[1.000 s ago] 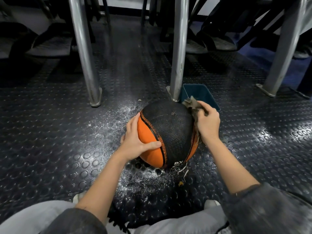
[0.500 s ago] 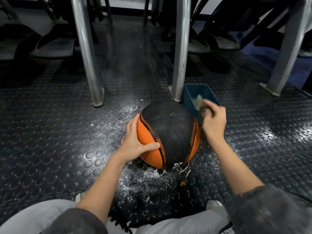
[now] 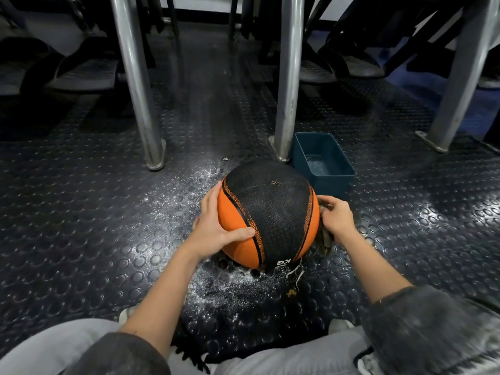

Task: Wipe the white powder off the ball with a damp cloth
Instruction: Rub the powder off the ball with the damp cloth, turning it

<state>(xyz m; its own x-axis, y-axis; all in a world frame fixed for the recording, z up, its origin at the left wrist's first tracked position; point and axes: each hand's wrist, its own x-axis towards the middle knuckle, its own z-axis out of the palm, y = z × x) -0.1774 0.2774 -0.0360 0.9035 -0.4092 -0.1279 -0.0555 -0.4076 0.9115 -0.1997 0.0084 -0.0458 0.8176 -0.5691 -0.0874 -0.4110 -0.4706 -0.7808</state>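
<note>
An orange and black ball (image 3: pixel 266 212) sits on the studded black floor in front of me. My left hand (image 3: pixel 216 228) grips its left side, fingers spread over the orange panel and thumb across the front. My right hand (image 3: pixel 336 219) holds a brownish damp cloth (image 3: pixel 324 240) against the ball's lower right side; most of the cloth is hidden behind the hand and ball. White powder (image 3: pixel 224 290) is scattered on the floor around and under the ball.
A teal tub (image 3: pixel 326 175) with a little water stands just behind the ball on the right. Metal legs (image 3: pixel 288 104) (image 3: pixel 138 104) rise close behind, another at far right (image 3: pixel 457 90). My knees fill the bottom edge.
My right hand came back from the teal tub with the cloth and dropped to the ball's lower right side. The left hand kept its hold.
</note>
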